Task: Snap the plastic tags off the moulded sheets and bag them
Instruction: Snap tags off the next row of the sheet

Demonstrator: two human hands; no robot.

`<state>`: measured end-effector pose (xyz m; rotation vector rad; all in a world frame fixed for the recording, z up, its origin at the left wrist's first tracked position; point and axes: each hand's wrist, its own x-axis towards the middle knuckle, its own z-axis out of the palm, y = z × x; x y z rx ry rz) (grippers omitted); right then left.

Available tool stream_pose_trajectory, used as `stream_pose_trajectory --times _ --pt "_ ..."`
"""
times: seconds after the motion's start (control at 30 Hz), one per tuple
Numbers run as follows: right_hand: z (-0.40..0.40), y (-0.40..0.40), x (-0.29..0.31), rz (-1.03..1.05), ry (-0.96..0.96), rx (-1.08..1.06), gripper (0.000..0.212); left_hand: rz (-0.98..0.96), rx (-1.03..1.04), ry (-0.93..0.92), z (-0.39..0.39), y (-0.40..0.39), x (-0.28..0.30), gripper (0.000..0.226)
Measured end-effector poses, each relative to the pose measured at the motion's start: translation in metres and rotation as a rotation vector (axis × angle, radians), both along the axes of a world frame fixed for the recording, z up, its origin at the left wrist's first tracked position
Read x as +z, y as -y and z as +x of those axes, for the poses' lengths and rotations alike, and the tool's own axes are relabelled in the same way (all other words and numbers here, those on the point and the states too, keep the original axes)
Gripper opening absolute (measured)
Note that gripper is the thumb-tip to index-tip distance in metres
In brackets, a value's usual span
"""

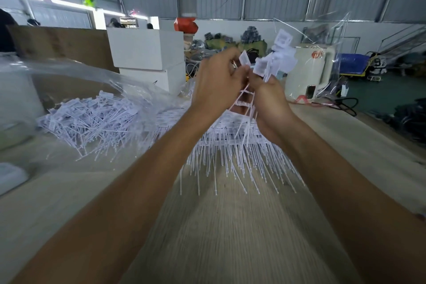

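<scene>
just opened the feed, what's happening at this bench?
A person is breaking white plastic tags off a moulded sheet, both hands raised over a wooden table. The right hand grips a bunch of tags by their stems. The left hand pinches a single tag beside that bunch. A stack of moulded sheets lies on the table below the hands. A heap of loose tags sits to the left, partly under clear plastic film.
</scene>
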<state>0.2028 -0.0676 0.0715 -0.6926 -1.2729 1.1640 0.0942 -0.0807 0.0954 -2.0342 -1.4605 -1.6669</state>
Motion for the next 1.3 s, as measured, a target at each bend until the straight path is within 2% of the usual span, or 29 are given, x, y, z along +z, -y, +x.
stream_pose_trajectory --times 0.07,0.23,0.33,0.4,0.57,0.7,0.73,0.8,0.9,1.0,1.07,1.13,1.23,1.3 --pt "-0.004 0.002 -0.001 -0.046 -0.088 0.037 0.026 -0.001 0.011 0.008 0.003 0.001 0.001 0.011" --pt "-0.011 0.001 -0.017 -0.230 -0.181 0.041 0.037 -0.170 0.078 -0.187 0.008 -0.001 -0.007 0.017" --pt "-0.013 -0.010 -0.028 -0.276 -0.125 -0.062 0.044 -0.190 0.172 -0.392 0.020 0.000 -0.017 0.019" --pt "-0.011 -0.015 -0.034 -0.275 -0.091 -0.097 0.040 -0.211 0.164 -0.425 0.019 -0.001 -0.020 0.020" --pt "-0.001 -0.020 -0.035 -0.324 -0.169 -0.225 0.047 -0.550 -0.320 -0.170 0.016 -0.003 -0.018 0.029" --pt "0.020 -0.025 -0.016 -0.312 -0.311 -0.215 0.034 -0.842 -0.495 0.010 0.015 -0.005 -0.017 0.081" --pt "0.023 -0.025 -0.011 -0.300 -0.356 -0.203 0.027 -0.890 -0.522 0.018 0.015 -0.004 -0.018 0.082" --pt "0.026 -0.022 -0.008 -0.265 -0.380 -0.184 0.025 -0.932 -0.616 0.006 0.019 -0.001 -0.023 0.064" --pt "0.022 -0.017 -0.013 -0.214 -0.284 -0.193 0.032 -0.948 -0.673 0.082 0.025 0.002 -0.029 0.044" --pt "0.020 -0.017 -0.017 -0.122 -0.222 -0.220 0.011 -0.954 -0.661 0.089 0.025 0.002 -0.030 0.033" --pt "0.020 -0.019 -0.016 -0.048 -0.172 -0.253 0.017 -0.947 -0.618 0.106 0.027 0.000 -0.032 0.035" --pt "0.020 -0.019 -0.013 0.000 -0.125 -0.255 0.014 -0.926 -0.588 0.129 0.030 -0.002 -0.033 0.030" --pt "0.019 -0.019 -0.012 0.078 0.079 -0.302 0.007 -0.857 -0.560 0.160 0.031 -0.003 -0.034 0.035" --pt "0.019 -0.019 -0.014 0.104 0.231 -0.331 0.017 -0.765 -0.495 0.141 0.033 -0.004 -0.035 0.044"
